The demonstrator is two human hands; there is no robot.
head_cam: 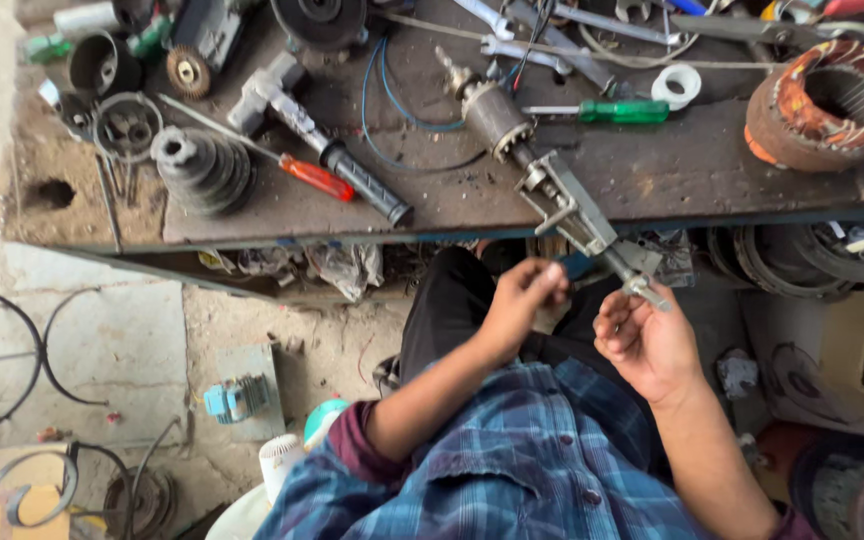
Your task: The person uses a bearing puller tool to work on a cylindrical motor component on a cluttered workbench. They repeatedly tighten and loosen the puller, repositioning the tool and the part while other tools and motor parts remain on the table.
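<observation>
Fingers (549, 275) of the left hand (524, 298) curl shut beside the puller (570, 210), while the right hand (642, 335) pinches its screw end (642, 287). Clamped on the rotor shaft (497, 118), the puller overhangs the desk (652, 170) edge. Nothing looks pulled off yet, so the extraction seems barely begun.

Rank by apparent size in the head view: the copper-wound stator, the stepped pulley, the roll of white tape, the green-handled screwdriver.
1. Copper-wound stator, largest.
2. Stepped pulley.
3. Green-handled screwdriver: longer than the tape but slimmer, so these last two are close.
4. Roll of white tape.
</observation>
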